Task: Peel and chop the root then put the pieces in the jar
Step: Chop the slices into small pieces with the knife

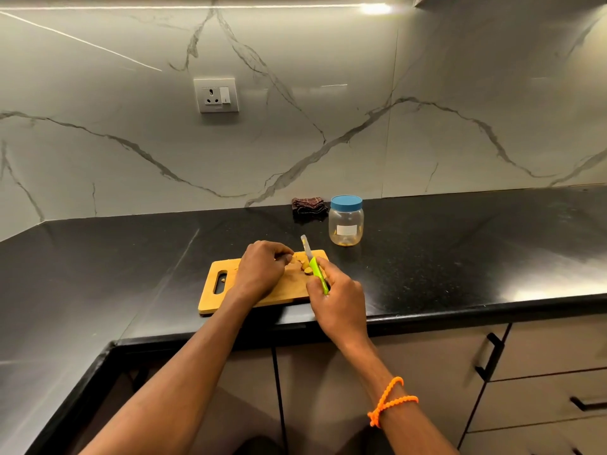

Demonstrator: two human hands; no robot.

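Right now both hands are working over the wooden chopping board (262, 292), which lies on the black granite counter (460, 257) close to its front edge, the handle slot at the board's left end. Left hand (261, 269) is down on the board, fingers curled and pinning the pale yellowish root (298, 261) at the far right part of the board; how much of the root sits under those fingers I cannot tell. Right hand (338, 298) is wrapped round the lime-green handle of a small knife (313, 266), thumb and fingers closed on it, the blade angled up and away with its tip past the board's far edge. That blade sits right against the root, beside the left fingertips. A small cut piece (308, 271) lies on the board just below the blade. Something small shows in the board's handle slot; too small to name.

Off to the right and further back stands the clear plastic jar (346, 221), blue lid (346, 202) screwed on, white label facing us, a few yellowish bits at the bottom. It is apart from the board. Just left of the jar, against the marble-look backsplash (328, 126), sits a bunched dark checked cloth (308, 205). A wall socket (216, 95) is set in the backsplash above. An orange beaded bracelet (391, 400) rings the right wrist
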